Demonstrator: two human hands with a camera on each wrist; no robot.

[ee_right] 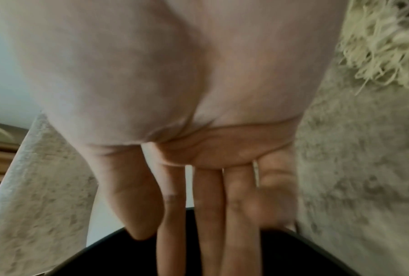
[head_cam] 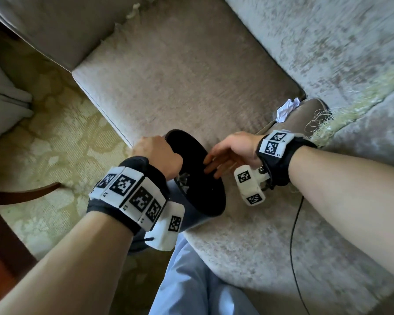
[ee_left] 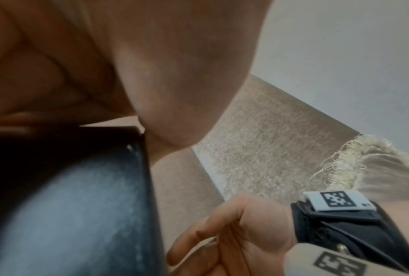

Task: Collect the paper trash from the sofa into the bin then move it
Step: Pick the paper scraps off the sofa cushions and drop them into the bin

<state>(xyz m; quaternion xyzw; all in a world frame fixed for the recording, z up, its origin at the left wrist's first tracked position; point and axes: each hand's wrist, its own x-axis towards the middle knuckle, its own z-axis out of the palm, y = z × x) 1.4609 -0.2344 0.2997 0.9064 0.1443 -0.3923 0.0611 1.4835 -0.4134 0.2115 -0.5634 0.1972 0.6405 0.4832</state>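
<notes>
While left hand [head_cam: 159,155] grips bin [head_cam: 200,189] — beige sofa [head_cam: 191,71], patterned carpet [head_cam: 62,133].

At centre frame the left hand [head_cam: 156,155] grips the rim of the tilted black bin [head_cam: 198,178]. The right hand [head_cam: 231,153] reaches over its mouth, fingers straight. Crumpled paper [head_cam: 286,109] lies on the sofa [head_cam: 191,76], right of centre.

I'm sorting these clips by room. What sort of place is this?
Probably a home living room: a beige sofa with fringed throw, a patterned carpet, and a black bin.
</notes>
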